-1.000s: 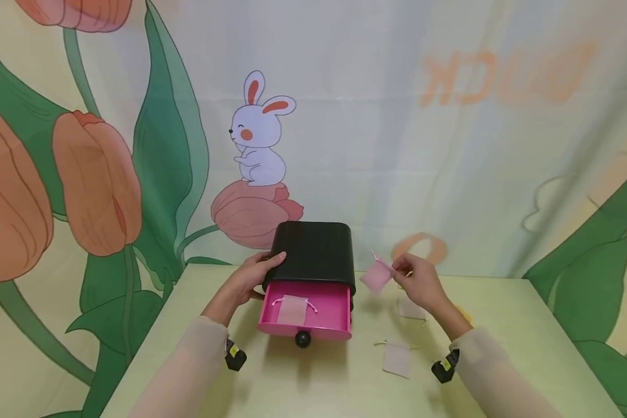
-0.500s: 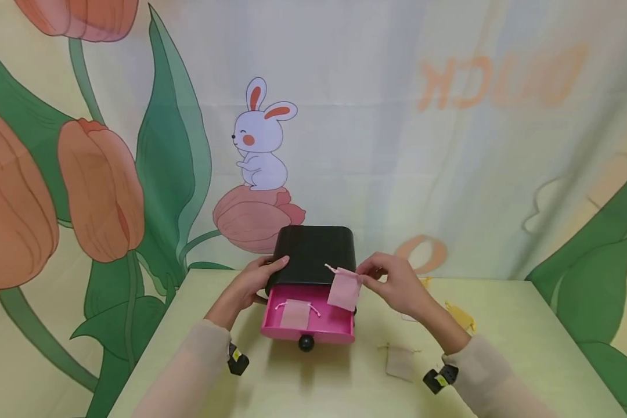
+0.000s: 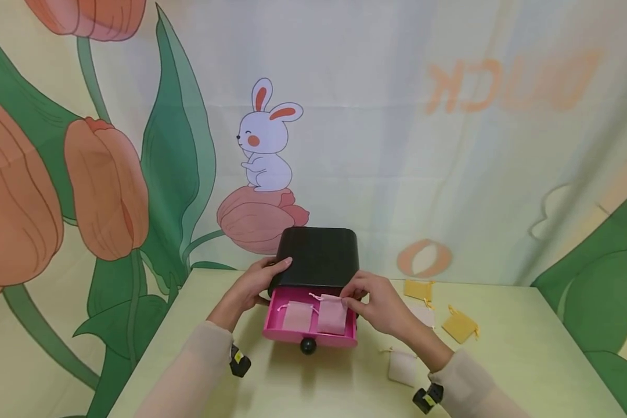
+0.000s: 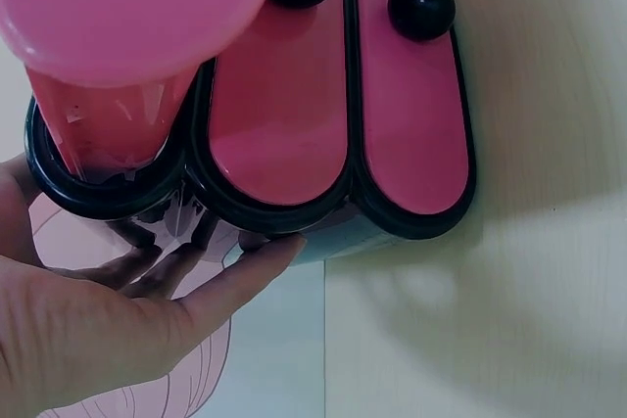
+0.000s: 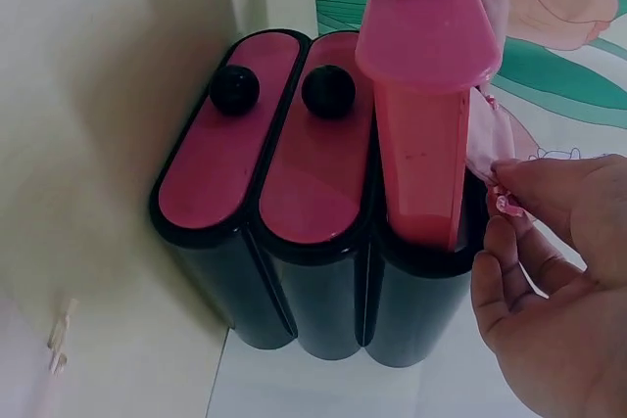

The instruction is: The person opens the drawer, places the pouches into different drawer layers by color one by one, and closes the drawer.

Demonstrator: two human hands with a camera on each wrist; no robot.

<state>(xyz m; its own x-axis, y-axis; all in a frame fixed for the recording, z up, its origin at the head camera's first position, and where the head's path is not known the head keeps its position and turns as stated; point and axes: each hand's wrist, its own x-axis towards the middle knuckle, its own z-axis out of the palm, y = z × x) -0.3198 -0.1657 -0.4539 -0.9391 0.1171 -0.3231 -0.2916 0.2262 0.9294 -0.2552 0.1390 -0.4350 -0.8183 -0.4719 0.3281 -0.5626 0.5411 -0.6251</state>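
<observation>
A black drawer box (image 3: pixel 319 255) with pink drawers stands on the table, its top drawer (image 3: pixel 276 334) pulled out. My left hand (image 3: pixel 253 284) holds the box's left side, thumb over the top edge and fingers along the side wall. My right hand (image 3: pixel 373 299) pinches the top corner and cord of a pink drawstring pouch (image 3: pixel 332 316) at the drawer's right side. That pouch hangs partly inside the drawer, beside another pale pink drawstring pouch (image 3: pixel 298 316) lying there. In the right wrist view, the pinched cord end (image 5: pixel 507 205) shows between thumb and fingertips.
Right of the box lie two yellow pouches (image 3: pixel 460 325) and two whitish pouches (image 3: pixel 402 367), one partly behind the right forearm. Two lower drawers (image 4: pixel 284 124) are closed, each with a black knob (image 4: pixel 421 7). A printed curtain (image 3: pixel 376 145) hangs behind the table (image 3: pixel 507 348).
My right hand has carried the pink pouch leftward from beside the box and lowered it into the open drawer. My left hand has stayed on the box.
</observation>
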